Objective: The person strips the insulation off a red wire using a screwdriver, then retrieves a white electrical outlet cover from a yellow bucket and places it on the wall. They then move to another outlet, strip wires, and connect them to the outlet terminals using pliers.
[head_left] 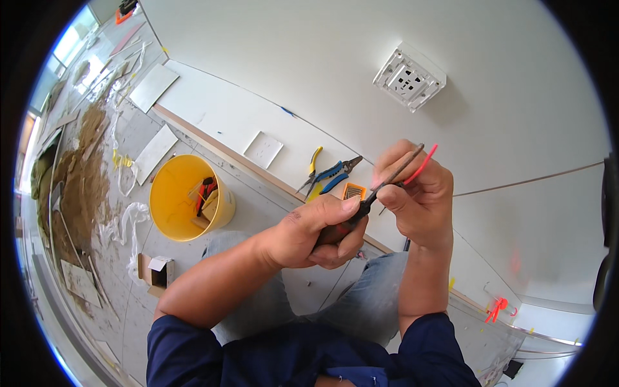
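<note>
My left hand [325, 232] is closed around the dark handle of a screwdriver [394, 174], whose long shaft points up and to the right. Close to that shaft, my right hand [419, 200] pinches a short red tube or insulated wire [420, 166]; its fingers overlap the shaft, and whether they grip it too is hidden. Below the hands, on a white ledge [213, 97], lie blue-handled wire strippers [338, 174], yellow-handled pliers [314, 169] and a small orange box [353, 191] of screws. A white square cover plate [263, 149] rests farther left.
A white socket [409, 79] with its frame exposed juts from the wall ahead. On the floor at left stand a yellow bucket [180, 222] holding tools and an opened cardboard box [156, 272]. Boards and brown debris [90, 161] lie beyond. Red wire [496, 309] sits at lower right.
</note>
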`<act>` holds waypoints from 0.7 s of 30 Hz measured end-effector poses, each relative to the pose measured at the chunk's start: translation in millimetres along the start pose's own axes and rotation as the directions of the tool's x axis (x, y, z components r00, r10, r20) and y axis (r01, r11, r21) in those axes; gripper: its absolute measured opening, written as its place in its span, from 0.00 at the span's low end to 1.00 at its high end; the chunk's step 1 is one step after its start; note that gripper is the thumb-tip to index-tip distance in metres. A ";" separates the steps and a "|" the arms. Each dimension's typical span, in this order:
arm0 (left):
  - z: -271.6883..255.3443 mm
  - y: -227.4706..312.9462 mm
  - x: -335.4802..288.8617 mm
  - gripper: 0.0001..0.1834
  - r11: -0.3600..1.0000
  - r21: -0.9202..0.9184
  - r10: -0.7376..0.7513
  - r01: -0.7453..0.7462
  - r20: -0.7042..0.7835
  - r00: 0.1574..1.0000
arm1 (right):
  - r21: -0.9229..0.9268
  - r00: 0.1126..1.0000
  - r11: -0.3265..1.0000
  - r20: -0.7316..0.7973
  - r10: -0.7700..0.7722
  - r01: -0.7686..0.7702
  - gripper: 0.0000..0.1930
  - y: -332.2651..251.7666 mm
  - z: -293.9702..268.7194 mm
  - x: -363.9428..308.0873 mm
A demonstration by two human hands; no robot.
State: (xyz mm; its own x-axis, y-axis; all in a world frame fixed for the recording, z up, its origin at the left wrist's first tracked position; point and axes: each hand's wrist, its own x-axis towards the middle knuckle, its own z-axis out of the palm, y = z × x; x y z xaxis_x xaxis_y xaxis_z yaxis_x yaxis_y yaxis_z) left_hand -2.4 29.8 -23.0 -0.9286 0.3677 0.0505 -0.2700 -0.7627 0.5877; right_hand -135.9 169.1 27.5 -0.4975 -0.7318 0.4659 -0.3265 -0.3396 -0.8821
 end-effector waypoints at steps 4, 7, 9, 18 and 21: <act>-5.4 -3.4 -2.5 0.35 1.000 0.021 -0.004 0.003 0.038 0.999 | 0.140 0.989 0.979 0.003 0.147 -0.146 0.04 -9.8 7.3 0.0; -7.0 0.2 -3.7 0.32 1.000 -0.014 0.004 -0.003 0.049 0.999 | 0.115 0.992 0.985 0.046 0.120 -0.125 0.04 -7.1 -3.6 -1.2; -1.6 1.8 -2.7 0.26 0.974 0.195 0.140 -0.118 -0.106 0.984 | 0.091 0.990 0.986 -0.016 0.142 -0.140 0.04 -8.4 -3.0 -1.2; 24.2 0.2 -5.0 0.13 0.390 0.920 0.689 -0.026 -0.273 0.671 | -0.021 0.988 0.989 -0.060 0.142 -0.144 0.05 -2.5 0.9 -3.5; 21.1 -3.3 -5.1 0.16 0.556 0.824 0.619 -0.104 -0.328 0.713 | -0.016 0.996 0.996 -0.027 0.082 -0.083 0.07 1.3 -1.1 -3.1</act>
State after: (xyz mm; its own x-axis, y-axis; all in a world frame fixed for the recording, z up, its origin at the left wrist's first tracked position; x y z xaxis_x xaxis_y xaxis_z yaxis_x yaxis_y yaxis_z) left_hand 8.5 41.7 -8.1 -0.9132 -0.3845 0.1350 0.1560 -0.0238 0.9875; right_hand -135.7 171.6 25.1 -0.5446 -0.7407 0.3934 -0.2969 -0.2684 -0.9164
